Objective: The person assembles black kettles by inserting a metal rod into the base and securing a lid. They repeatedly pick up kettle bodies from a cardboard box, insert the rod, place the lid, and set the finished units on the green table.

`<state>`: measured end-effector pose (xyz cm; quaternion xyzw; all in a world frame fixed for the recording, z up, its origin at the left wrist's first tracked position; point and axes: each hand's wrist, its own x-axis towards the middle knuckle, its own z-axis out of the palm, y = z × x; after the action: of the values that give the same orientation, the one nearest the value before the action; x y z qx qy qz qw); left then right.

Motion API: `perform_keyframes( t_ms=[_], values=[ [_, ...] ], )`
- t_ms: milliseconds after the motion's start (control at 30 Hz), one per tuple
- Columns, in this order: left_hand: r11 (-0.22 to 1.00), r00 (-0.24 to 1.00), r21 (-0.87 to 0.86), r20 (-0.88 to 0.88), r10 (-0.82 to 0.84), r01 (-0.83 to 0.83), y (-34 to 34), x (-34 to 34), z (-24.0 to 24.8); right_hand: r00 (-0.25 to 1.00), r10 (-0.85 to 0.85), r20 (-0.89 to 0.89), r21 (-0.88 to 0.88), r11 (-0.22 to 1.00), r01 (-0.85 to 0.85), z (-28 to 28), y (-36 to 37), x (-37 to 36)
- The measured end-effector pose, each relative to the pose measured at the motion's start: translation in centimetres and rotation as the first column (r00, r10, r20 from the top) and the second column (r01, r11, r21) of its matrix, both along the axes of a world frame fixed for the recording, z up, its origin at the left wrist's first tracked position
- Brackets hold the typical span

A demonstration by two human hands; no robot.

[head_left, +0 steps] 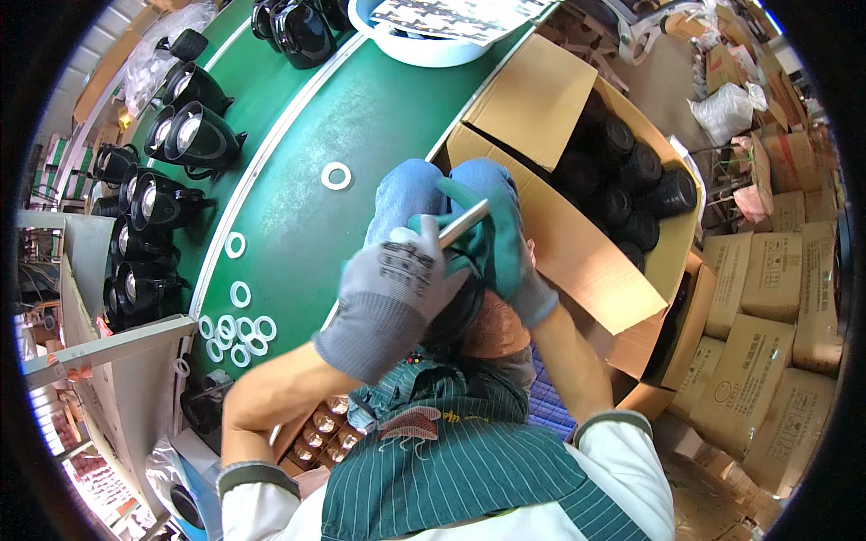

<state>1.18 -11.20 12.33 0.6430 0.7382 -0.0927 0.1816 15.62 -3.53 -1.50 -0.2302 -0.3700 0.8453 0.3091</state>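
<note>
Both my hands wear grey knit gloves with green palms and meet over my lap. My left hand (390, 293) is curled over a black round lamp part (458, 317) with an orange-brown piece (494, 332) beside it. My right hand (494, 239) grips a thin silver tool (465, 222) that slants up to the right, just above the left hand's fingers. Most of the black part is hidden under the hands.
A green belt (361, 117) carries white rings (336, 175), with more rings (238, 328) near its edge. Black lamp housings (194, 135) line the left. An open carton (577, 261) on the right holds black round parts (631, 180). Stacked cartons (767, 307) stand far right.
</note>
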Motion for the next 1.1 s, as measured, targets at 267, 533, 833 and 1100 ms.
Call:
perform_keyframes(
  t_ms=[267,533,833,1100],
  values=[
    [0.97,0.969,0.073,-0.064,0.237,-0.232,-1.6,4.0,-2.3,0.993,0.102,0.063,0.433,0.893,-0.119,-3.3,2.5,-2.8],
    [0.785,0.832,0.484,0.184,-0.523,0.386,-3.5,-5.1,-4.6,0.976,-0.153,-0.153,0.171,0.969,0.179,1.1,-7.5,2.6],
    [0.533,0.668,0.791,0.225,-0.709,0.3,0.6,-9.8,-8.8,0.977,-0.119,0.175,0.352,0.935,0.051,2.3,-7.0,3.4],
    [0.729,0.859,0.572,-0.078,0.505,-0.376,-12.1,-23.7,-22.3,0.804,-0.283,0.523,0.794,0.506,-0.338,3.9,-7.0,3.2]
  ],
)
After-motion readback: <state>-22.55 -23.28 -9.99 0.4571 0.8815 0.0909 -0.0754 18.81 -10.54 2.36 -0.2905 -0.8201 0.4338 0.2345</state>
